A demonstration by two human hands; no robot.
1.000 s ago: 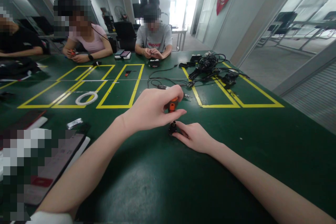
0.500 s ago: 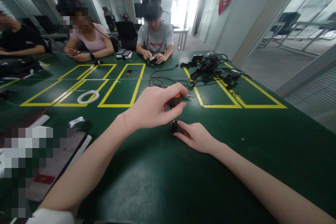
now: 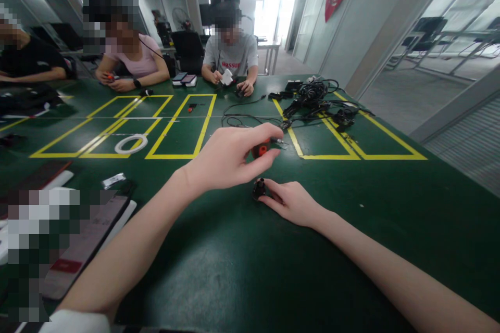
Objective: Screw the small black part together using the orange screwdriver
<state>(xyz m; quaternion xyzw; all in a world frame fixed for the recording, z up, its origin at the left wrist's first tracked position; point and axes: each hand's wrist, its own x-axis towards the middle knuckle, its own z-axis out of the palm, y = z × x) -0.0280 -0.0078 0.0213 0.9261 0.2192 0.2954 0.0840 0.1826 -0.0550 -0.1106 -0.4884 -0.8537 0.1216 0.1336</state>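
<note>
My left hand [image 3: 238, 158] is raised over the table, its thumb and fingers curled around a small dark-and-orange piece [image 3: 262, 150]. An orange end with a dark spot faces me; the rest is partly covered by the fingers, so its kind is unclear. Below and slightly right, my right hand [image 3: 291, 203] rests low at the table, pinching a small black fitting [image 3: 258, 189] with a short round stub pointing up. The two pieces are apart. Just beyond my left fingertips shows a small silvery thing [image 3: 280, 141]; whether it joins the orange piece, I cannot tell.
The green table [image 3: 203, 265] carries yellow tape outlines. A tangle of black cables [image 3: 312, 98] lies at the far right. To the left are a white tape roll [image 3: 131, 144], a small silvery packet [image 3: 113, 181] and a phone-like slab [image 3: 74, 265]. Across sit several people, one holding a white block [image 3: 226, 77].
The dark-and-orange piece has turned in my left hand, showing more orange. My right hand stays put. The person opposite has lifted a white block and moved their hands apart.
</note>
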